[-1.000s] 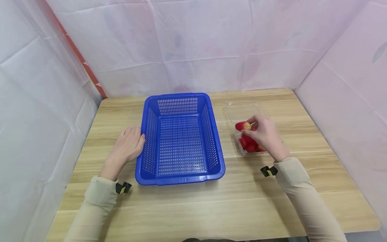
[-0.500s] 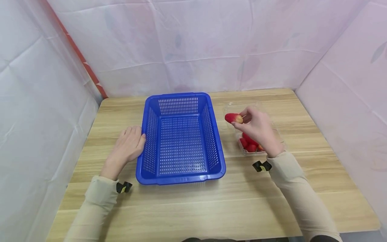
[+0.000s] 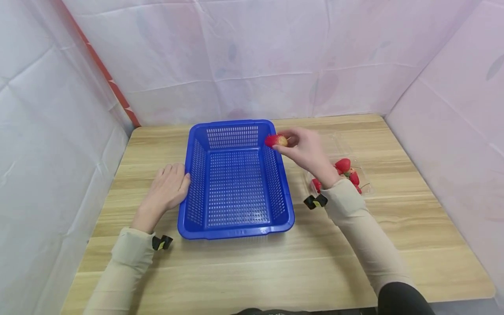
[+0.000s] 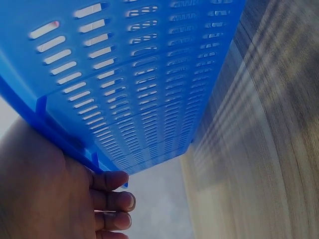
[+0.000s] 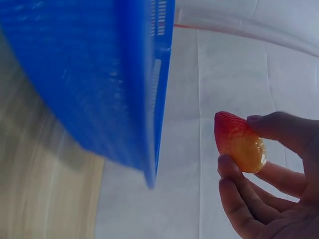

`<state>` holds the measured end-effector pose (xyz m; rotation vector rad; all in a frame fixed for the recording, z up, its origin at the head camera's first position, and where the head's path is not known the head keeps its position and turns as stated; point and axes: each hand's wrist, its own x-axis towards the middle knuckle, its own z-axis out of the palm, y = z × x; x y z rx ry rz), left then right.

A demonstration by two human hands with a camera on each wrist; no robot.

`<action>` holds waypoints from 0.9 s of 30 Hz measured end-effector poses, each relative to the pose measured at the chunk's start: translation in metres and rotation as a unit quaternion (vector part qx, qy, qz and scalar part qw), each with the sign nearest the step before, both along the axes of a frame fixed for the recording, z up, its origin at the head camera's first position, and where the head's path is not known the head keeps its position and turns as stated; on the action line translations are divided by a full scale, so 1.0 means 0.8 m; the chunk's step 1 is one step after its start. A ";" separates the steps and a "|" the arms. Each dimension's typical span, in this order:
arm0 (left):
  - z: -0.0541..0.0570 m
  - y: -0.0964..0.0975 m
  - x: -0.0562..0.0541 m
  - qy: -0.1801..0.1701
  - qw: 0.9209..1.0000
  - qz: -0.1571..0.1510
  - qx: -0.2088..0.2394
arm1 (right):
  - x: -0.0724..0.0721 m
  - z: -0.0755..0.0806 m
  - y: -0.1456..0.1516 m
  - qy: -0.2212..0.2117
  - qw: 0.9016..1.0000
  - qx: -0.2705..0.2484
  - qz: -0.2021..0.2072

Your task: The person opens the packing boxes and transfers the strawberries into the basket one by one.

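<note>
A blue plastic basket (image 3: 236, 233) with slotted walls stands on the table. My left hand (image 3: 166, 187) holds its left rim, and in the left wrist view the fingers (image 4: 112, 200) bend by the rim's edge. Between thumb and fingers my right hand (image 3: 305, 148) pinches a strawberry (image 3: 275, 140), red at the tip and pale yellow at the stem end. That strawberry (image 5: 238, 142) is held above the basket's far right rim. Several more strawberries (image 3: 343, 165) lie in a clear plastic box (image 3: 368, 189) to the right, partly hidden by the right wrist.
The clear box's lid (image 3: 330, 142) lies folded back behind it. A wooden table (image 3: 236, 275) bears everything. Pale cloth walls (image 3: 252, 57) close off the back and both sides.
My right hand has lifted the strawberry out of the clear box and carried it left to the basket's rim. The left hand has stayed at the basket.
</note>
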<state>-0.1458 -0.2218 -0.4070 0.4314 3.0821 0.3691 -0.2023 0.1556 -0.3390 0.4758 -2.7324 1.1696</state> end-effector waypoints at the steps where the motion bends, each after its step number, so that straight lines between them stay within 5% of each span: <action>1: 0.000 0.000 0.000 -0.001 1.000 0.000 0.000 | -0.004 0.002 -0.006 -0.011 1.000 -0.003 0.003; 12: 0.000 0.004 -0.002 -0.002 1.000 -0.001 0.000 | -0.045 -0.005 -0.075 -0.077 0.997 -0.017 0.027; 27: -0.002 0.004 -0.004 -0.005 1.000 -0.004 0.000 | -0.085 -0.061 -0.162 -0.157 0.986 0.026 0.046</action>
